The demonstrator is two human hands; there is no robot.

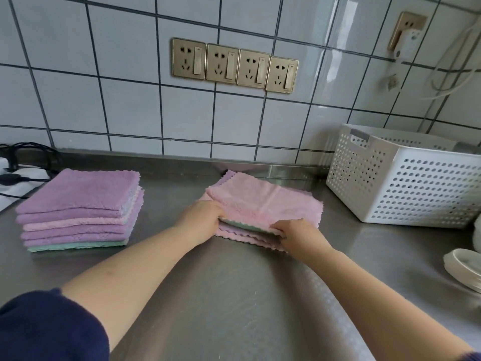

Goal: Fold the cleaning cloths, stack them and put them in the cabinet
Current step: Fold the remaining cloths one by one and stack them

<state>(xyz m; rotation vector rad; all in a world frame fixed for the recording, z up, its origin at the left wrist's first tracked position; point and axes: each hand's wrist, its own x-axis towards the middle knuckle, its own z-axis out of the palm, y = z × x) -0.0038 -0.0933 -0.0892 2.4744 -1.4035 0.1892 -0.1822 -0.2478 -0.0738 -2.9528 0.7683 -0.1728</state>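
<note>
Cloths are lying in a loose pile (263, 204) under my hands: my left hand (201, 217) and right hand (294, 234) are both pinching the pink top cloth's (260, 201) near edge. Far left of my left hand, the folded stack (78, 209) is sitting on the steel counter (234, 295).

On a steel counter (234, 295), the left hand (201, 217) and right hand (294, 234) pinch the near edge of a pink cloth (263, 204) lying on a loose pile (a green edge shows just beneath it). Well to the left sits a folded stack (78, 209) of purple, pink and green cloths. A white perforated basket (406, 183) stands at the right, near stacked white dishes (463, 267).
</note>
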